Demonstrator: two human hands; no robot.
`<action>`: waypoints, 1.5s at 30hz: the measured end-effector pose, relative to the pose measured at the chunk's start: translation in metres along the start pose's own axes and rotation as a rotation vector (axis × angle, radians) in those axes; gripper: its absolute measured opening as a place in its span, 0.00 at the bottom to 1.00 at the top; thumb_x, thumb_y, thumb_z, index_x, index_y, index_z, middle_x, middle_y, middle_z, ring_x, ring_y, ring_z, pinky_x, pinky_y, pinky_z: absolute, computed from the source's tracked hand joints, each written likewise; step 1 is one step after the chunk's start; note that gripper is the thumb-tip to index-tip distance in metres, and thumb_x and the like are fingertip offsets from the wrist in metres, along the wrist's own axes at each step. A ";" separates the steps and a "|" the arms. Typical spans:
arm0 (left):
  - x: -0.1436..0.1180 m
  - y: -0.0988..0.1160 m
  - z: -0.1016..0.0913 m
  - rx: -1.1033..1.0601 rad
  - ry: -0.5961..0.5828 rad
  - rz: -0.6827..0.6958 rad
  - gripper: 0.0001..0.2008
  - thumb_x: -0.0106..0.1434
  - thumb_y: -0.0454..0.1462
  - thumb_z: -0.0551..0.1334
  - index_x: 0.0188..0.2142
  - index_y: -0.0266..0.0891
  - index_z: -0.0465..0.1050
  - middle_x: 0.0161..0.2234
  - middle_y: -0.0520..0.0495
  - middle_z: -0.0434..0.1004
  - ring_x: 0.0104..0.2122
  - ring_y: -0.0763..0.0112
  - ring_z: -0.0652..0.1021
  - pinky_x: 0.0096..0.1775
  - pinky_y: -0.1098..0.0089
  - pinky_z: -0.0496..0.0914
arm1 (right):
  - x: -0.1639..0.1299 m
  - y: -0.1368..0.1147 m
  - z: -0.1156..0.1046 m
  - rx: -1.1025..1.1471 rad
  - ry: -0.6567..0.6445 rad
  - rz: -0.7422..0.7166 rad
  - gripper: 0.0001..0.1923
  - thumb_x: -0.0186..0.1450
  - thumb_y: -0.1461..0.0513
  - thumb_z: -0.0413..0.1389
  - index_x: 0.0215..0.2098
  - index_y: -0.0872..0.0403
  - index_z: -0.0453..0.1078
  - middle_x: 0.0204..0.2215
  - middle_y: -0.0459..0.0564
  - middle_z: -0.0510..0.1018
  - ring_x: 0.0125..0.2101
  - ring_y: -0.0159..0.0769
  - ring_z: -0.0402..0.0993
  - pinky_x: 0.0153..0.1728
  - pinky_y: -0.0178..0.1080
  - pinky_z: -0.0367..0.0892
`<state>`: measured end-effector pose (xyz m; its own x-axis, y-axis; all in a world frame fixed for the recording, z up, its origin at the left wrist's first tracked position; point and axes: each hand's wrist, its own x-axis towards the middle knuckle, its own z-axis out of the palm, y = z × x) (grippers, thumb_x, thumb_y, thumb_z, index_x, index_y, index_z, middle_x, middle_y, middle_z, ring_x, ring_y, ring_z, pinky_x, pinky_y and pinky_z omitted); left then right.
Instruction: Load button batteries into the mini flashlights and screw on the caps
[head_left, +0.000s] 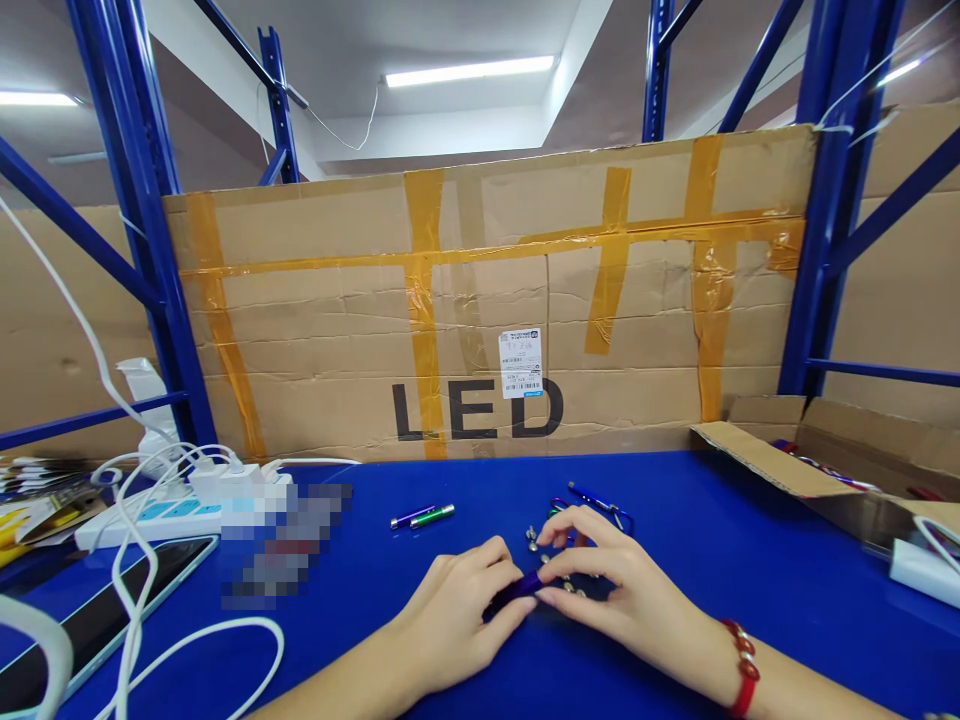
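A short purple metal tube (514,594) lies in the grip of my left hand (459,610), between thumb and fingers. At the tube's right end, my right hand (630,572) closes thumb and index finger on its tip; whether a small part sits in that pinch is hidden. Small silvery metal pieces (532,539) are scattered just beyond and under my right fingers. Behind that hand lie a blue pen-like tube (592,496) and other coloured tubes, partly covered. Farther left, a purple tube (412,515) and a green tube (433,517) rest side by side on the blue tabletop (360,570).
White cables (142,560) loop over a power strip (172,515) and a phone (112,610) at the left. An open cardboard box (787,470) stands at the right, near a white block (926,572). A taped cardboard panel (337,330) closes off the back between blue posts.
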<state>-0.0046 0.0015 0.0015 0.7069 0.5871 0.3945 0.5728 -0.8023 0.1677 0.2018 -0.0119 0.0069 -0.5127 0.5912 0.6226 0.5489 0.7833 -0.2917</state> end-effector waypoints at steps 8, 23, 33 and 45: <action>0.000 0.000 0.000 -0.011 0.020 0.022 0.07 0.64 0.38 0.53 0.36 0.40 0.68 0.36 0.52 0.69 0.32 0.74 0.72 0.32 0.75 0.64 | -0.002 0.001 -0.001 -0.026 0.000 -0.062 0.06 0.63 0.61 0.55 0.33 0.50 0.75 0.39 0.50 0.70 0.39 0.34 0.67 0.46 0.41 0.63; 0.001 0.000 0.000 0.017 0.049 -0.031 0.08 0.65 0.39 0.52 0.35 0.40 0.68 0.34 0.51 0.69 0.31 0.72 0.72 0.32 0.74 0.64 | -0.001 -0.004 -0.001 -0.020 -0.045 0.053 0.06 0.64 0.61 0.53 0.38 0.51 0.71 0.41 0.50 0.69 0.43 0.35 0.67 0.51 0.43 0.60; 0.003 0.004 0.000 0.014 0.080 -0.152 0.11 0.64 0.38 0.52 0.28 0.38 0.66 0.31 0.51 0.68 0.28 0.73 0.72 0.30 0.73 0.63 | 0.002 -0.004 -0.004 -0.166 -0.205 0.270 0.16 0.58 0.58 0.58 0.45 0.51 0.72 0.46 0.53 0.68 0.48 0.44 0.63 0.49 0.48 0.60; 0.003 0.001 0.000 -0.037 0.087 -0.129 0.09 0.66 0.38 0.50 0.36 0.40 0.67 0.35 0.51 0.69 0.32 0.71 0.73 0.34 0.72 0.66 | 0.000 -0.003 -0.005 -0.231 -0.255 0.299 0.16 0.60 0.57 0.56 0.46 0.50 0.72 0.47 0.53 0.68 0.48 0.45 0.62 0.49 0.49 0.58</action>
<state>-0.0020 0.0020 0.0028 0.5888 0.6757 0.4435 0.6402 -0.7249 0.2544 0.2032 -0.0152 0.0112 -0.4399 0.8357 0.3287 0.8155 0.5250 -0.2435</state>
